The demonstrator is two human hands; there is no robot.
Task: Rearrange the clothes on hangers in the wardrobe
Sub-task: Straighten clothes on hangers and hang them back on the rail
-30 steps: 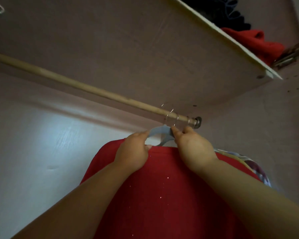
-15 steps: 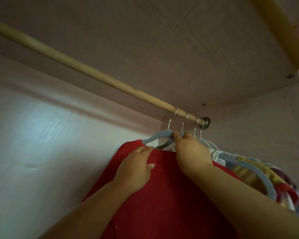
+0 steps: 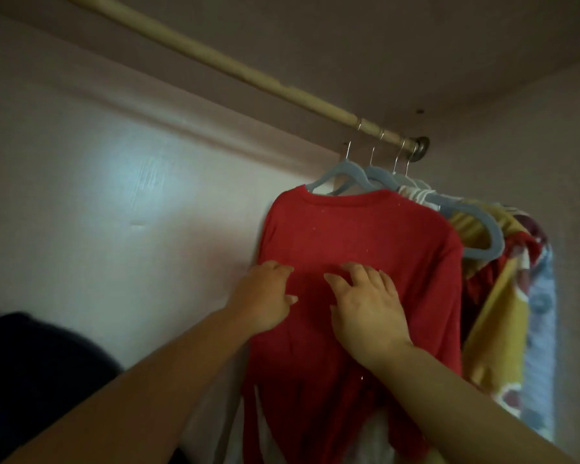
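L hand (image 3: 265,296) & R hand (image 3: 365,306) lie flat on the red top (image 3: 359,236), fingers loose, gripping nothing. Best to smooth downward gently, w/o tugging the hanger (image 3: 342,172).

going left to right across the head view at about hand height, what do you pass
dark shape → left hand → right hand → yellow garment → blue patterned garment
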